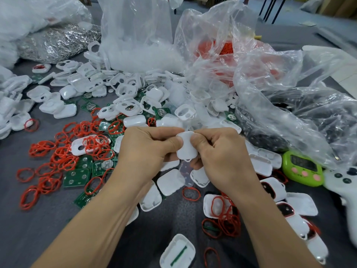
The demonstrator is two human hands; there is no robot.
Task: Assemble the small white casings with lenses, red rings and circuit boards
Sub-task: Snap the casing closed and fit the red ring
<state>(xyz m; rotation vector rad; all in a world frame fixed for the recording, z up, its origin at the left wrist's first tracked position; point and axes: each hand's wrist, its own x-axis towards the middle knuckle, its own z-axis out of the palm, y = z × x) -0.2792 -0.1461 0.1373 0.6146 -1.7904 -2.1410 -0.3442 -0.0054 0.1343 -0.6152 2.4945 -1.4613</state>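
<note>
A small white casing (186, 149) is held above the table at centre, smooth back toward me, a small tab at its lower edge. My left hand (148, 149) grips its left side, thumb pressed on the back. My right hand (218, 151) grips its right side, thumb also on the back. What sits inside the casing is hidden. Loose red rings (58, 159) and green circuit boards (77, 177) lie to the left. More white casings (170, 181) lie under my hands.
The grey table (29, 229) holds a heap of white casing halves (123, 93) beyond my hands. Clear plastic bags (251, 64) stand behind, one with red rings. A green timer (302, 168) and a white controller (345, 186) sit at right. Closed casings (289, 209) lie at lower right.
</note>
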